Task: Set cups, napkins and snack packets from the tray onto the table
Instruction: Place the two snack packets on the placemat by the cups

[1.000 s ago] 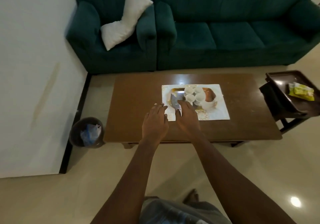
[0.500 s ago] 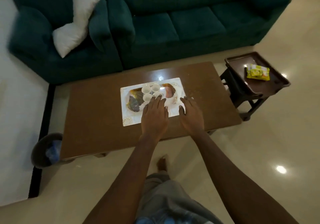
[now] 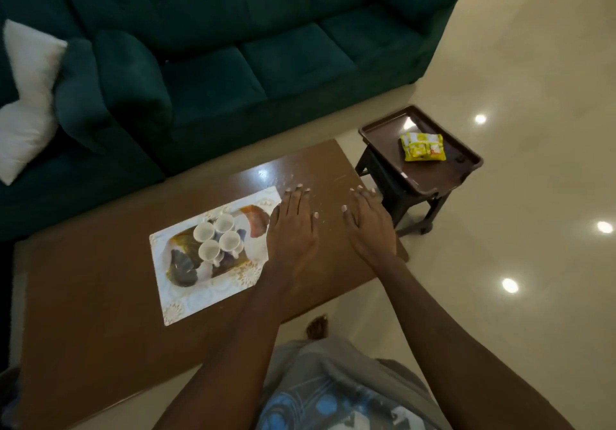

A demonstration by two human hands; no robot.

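Both hands have slid right along the coffee table [image 3: 83, 296] since half a second ago. The left hand [image 3: 291, 229], then over the printed placemat [image 3: 200, 299] beside the cups, now lies over the mat's right edge. The right hand [image 3: 370, 226] has reached the table's right end, near the stool [image 3: 386, 176]. Each is palm down, fingers straight and close together, holding nothing; whether they touch the wood is unclear. Four white cups [image 3: 230, 240] stand clustered on the placemat. The yellow snack packet [image 3: 422, 147] lies in the dark tray [image 3: 433, 173] on the stool.
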